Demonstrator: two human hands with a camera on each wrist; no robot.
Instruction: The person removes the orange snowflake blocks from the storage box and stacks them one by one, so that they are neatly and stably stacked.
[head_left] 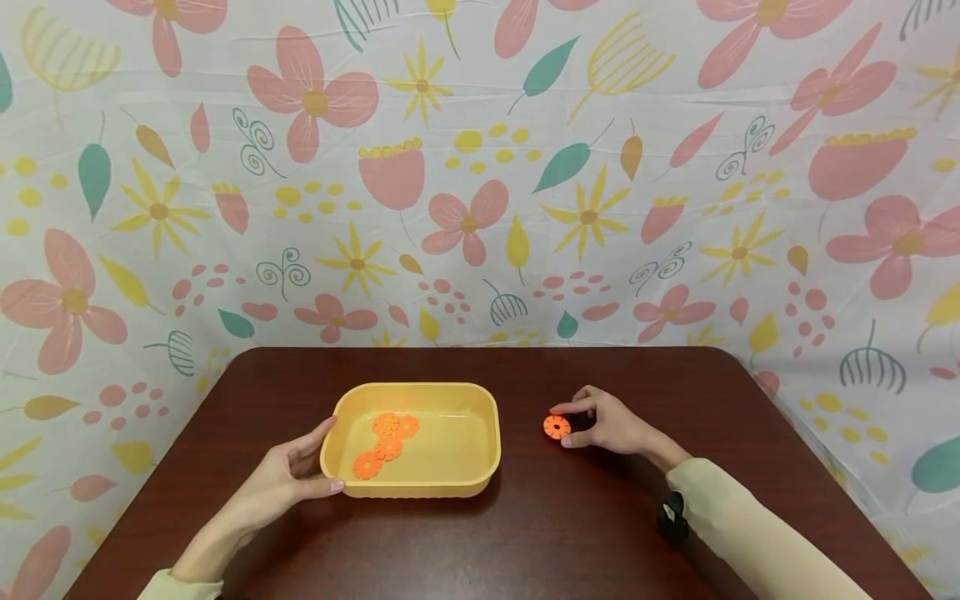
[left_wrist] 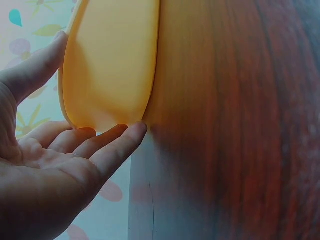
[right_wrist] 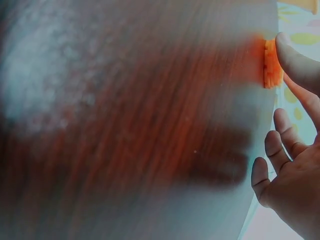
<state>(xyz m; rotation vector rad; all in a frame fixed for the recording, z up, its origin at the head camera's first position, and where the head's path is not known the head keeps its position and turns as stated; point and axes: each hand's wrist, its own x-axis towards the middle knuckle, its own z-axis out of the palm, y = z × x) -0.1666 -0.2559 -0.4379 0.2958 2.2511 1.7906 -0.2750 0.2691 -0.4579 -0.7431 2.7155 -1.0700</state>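
A yellow plastic tray [head_left: 457, 446] stands on the table left of centre, with several orange notched discs [head_left: 388, 447] lying in its left half. My left hand [head_left: 273, 483] holds the tray's left end, thumb at the near corner and fingers along the end wall; the left wrist view shows these fingertips against the tray wall [left_wrist: 110, 60]. To the right of the tray, my right hand [head_left: 611, 423] has thumb and index finger at opposite edges of an orange notched disc [head_left: 557, 427]. From the side, the orange piece [right_wrist: 271, 65] looks like a small stack on the table; its exact number is unclear.
The dark wooden table [head_left: 465, 550] has rounded far corners. Behind it hangs a floral cloth [head_left: 480, 208], which also reaches down both sides. A black wrist device [head_left: 672, 512] sits at the right sleeve.
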